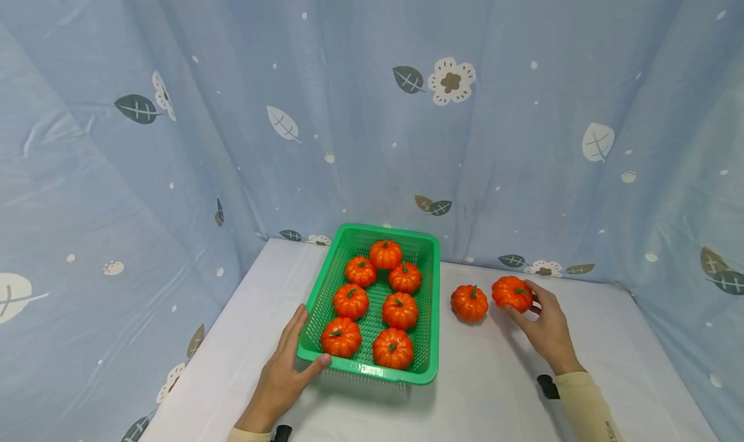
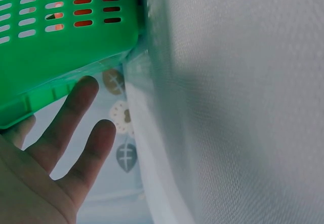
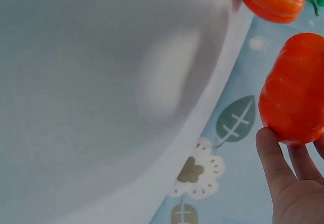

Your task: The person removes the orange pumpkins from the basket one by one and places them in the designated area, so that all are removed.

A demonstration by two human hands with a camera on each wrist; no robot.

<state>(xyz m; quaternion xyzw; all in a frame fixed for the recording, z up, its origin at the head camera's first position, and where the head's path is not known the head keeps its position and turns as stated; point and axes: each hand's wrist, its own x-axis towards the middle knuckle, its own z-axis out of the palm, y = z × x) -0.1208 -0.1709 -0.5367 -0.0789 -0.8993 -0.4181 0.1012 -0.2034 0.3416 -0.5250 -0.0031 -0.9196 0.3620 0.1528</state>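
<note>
My right hand (image 1: 549, 329) holds a small orange toy pumpkin (image 1: 511, 294) between thumb and fingers; in the right wrist view the same pumpkin (image 3: 296, 89) appears raised off the table. Another pumpkin (image 1: 469, 303) sits on the table just left of it. My left hand (image 1: 281, 371) is at the near left corner of a green plastic basket (image 1: 433, 313), thumb by the front rim and fingers extended along the left side. Seen from the left wrist, its fingers (image 2: 93, 143) are spread and straight. Several pumpkins (image 1: 351, 301) lie in two columns inside the basket.
A white cloth covers the table (image 1: 476, 390). Blue patterned curtains (image 1: 372, 138) hang behind it and along both sides, close to the basket's far end.
</note>
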